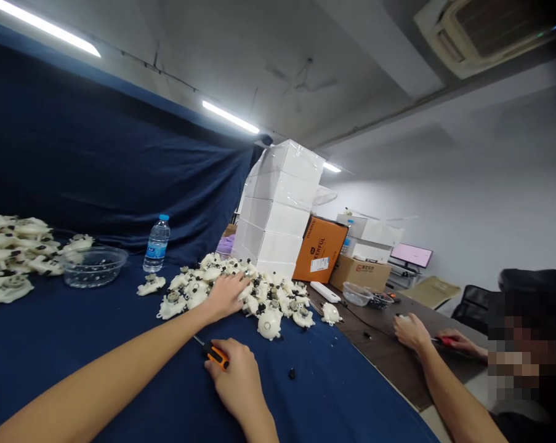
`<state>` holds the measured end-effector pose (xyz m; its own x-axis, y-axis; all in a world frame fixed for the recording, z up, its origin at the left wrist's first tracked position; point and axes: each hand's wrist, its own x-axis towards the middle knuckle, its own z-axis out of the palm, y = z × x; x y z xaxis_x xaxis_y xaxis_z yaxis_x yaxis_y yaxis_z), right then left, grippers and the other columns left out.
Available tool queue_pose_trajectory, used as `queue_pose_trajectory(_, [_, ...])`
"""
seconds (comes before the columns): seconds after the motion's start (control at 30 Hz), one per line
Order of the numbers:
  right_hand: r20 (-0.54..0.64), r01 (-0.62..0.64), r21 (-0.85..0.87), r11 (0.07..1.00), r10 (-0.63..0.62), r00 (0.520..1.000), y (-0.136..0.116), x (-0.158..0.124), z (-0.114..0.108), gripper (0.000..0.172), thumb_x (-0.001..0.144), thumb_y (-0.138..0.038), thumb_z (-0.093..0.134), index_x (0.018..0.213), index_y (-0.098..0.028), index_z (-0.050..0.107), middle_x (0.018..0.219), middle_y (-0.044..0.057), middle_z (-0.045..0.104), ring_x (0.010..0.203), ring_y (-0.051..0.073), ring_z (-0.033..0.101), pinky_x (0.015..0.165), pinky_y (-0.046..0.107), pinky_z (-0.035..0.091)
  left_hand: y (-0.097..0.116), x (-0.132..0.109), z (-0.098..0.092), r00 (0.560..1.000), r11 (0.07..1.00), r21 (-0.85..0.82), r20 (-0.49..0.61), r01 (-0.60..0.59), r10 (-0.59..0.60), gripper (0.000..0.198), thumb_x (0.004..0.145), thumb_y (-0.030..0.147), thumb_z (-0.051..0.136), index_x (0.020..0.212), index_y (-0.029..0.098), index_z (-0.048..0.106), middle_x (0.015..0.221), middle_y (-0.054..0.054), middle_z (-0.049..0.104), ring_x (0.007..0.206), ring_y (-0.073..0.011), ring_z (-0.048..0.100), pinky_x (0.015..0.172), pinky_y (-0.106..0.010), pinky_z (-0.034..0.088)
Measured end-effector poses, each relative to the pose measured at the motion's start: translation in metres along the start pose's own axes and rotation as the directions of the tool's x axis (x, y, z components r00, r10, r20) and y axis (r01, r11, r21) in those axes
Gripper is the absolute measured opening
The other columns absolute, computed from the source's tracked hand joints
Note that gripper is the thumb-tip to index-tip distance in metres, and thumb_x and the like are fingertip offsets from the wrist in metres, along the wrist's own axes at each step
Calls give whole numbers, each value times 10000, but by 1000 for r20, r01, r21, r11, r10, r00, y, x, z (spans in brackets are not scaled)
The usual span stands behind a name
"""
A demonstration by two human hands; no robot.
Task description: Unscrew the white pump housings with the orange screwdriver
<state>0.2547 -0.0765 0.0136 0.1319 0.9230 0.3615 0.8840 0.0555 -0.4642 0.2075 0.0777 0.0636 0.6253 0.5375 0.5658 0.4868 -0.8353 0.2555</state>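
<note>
My left hand (226, 295) reaches onto a heap of cream plastic housings (194, 283) with black and metal fittings. Its fingers lie over the pieces, slightly spread; whether they grip one does not show. Lower down, my right hand (238, 372) is wrapped around the orange and black handle of a screwdriver (217, 355). The screwdriver's shaft points up and left, passing near my left forearm. At the front of the heap sits a round cream housing (269, 324). A small black part (292, 373) lies on the blue cloth to the right of my right hand.
A clear plastic bowl (95, 269) with dark small parts stands left, beside another housing pile (16, 246). Behind are a water bottle (156, 245), stacked white boxes (275, 215) and an orange carton (321, 249). At right, a co-worker's hands (414, 332) work with a red-handled tool.
</note>
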Motion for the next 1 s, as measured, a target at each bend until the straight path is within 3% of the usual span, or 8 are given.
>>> queue_pose_trajectory(0.13, [3,-14,5,1000,14,1000,-2,0,0,324,777,-249,673,1096,-299,705,1005,26,717,929,254,651,801,302,463,-8,-13,-16,982,951,-295,-132,89,-133,445,712,230,647,1153,224,598,1124,-65,603,922,-239,607,859,-361,452])
queue_pose_trajectory(0.27, [8,-34,24,999,34,999,-4,0,-1,319,783,-258,666,1096,-299,709,1017,24,720,952,251,647,827,300,450,-21,-35,-32,925,767,-607,-131,209,-356,466,700,347,664,1134,187,611,1031,-60,636,749,-195,612,772,-330,481])
queue_pose_trajectory(0.43, [-26,-86,76,993,88,996,-7,1,-2,299,757,-235,662,1042,-284,738,988,37,732,938,262,652,814,304,452,-35,-85,-48,793,333,-854,140,400,-594,478,719,505,643,1021,134,636,923,-109,691,805,-245,649,667,-317,518])
queue_pose_trajectory(0.67, [-110,-135,312,940,177,978,4,11,4,318,741,-264,636,1025,-182,753,1035,108,735,1000,299,646,916,370,450,-50,-157,-76,618,-187,-840,509,510,-599,364,822,404,569,1021,100,598,813,-133,691,714,-249,687,573,-319,535])
queue_pose_trajectory(0.77, [-53,-137,486,863,185,981,0,27,15,395,756,-381,614,1034,-130,739,858,118,738,607,214,652,602,318,515,-61,-180,-89,662,-296,-849,528,439,-532,407,831,413,578,1081,91,580,793,-118,674,723,-259,676,504,-303,500])
queue_pose_trajectory(0.83, [-1,-143,591,794,177,984,-9,41,26,493,750,-493,603,1031,-108,729,736,99,704,393,131,504,398,263,410,-71,-191,-95,718,-308,-867,497,391,-488,418,830,392,583,1125,97,562,872,-129,676,813,-291,678,512,-319,501])
queue_pose_trajectory(0.9, [32,-136,667,732,155,987,-22,53,38,566,705,-573,642,1005,-103,731,697,86,678,356,90,427,346,231,340,-83,-198,-97,737,-292,-890,455,351,-500,430,811,367,610,1148,105,556,989,-146,676,895,-312,674,511,-305,485])
queue_pose_trajectory(1.0, [45,-120,729,673,129,991,-38,65,54,600,669,-587,713,1032,-110,725,729,86,685,371,72,425,367,222,361,-99,-203,-98,711,-232,-924,382,305,-591,488,773,371,664,1175,116,558,1122,-165,663,957,-317,665,526,-279,457])
